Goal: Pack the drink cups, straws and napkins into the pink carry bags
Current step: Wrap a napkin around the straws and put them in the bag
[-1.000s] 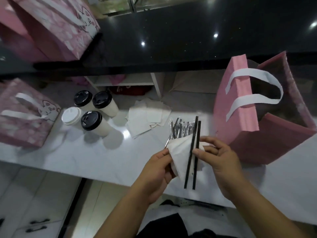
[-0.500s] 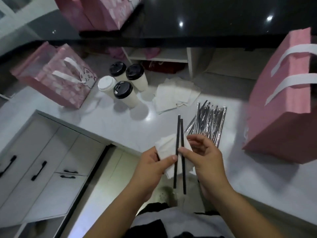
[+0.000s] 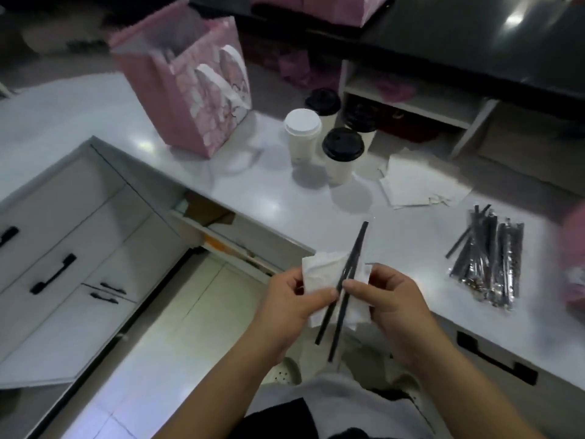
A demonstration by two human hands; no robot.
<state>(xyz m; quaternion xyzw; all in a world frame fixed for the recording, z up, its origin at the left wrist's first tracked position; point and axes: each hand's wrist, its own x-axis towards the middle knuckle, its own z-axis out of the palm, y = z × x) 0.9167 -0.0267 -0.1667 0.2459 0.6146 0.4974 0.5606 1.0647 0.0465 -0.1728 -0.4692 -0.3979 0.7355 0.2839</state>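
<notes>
Left hand (image 3: 292, 304) pinches white napkin (image 3: 323, 274); right hand (image 3: 391, 299) pinches two black straws (image 3: 343, 291) against it, near side of four cups (image 3: 340, 153) on tabletop (image 3: 275, 198).

A white counter (image 3: 259, 191) crosses the middle. Below its left end are pale cabinet drawers (image 3: 79, 223) with black bar handles (image 3: 53, 274). Under its near edge a compartment (image 3: 212, 217) seems open, though blurred. Behind it, a white shelf unit (image 3: 408, 103) sits beneath a glossy black worktop (image 3: 459, 36).

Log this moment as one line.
left hand: grips napkin | right hand: pinches two straws | cups: on counter, unpacked | pink bag: open, upright
</notes>
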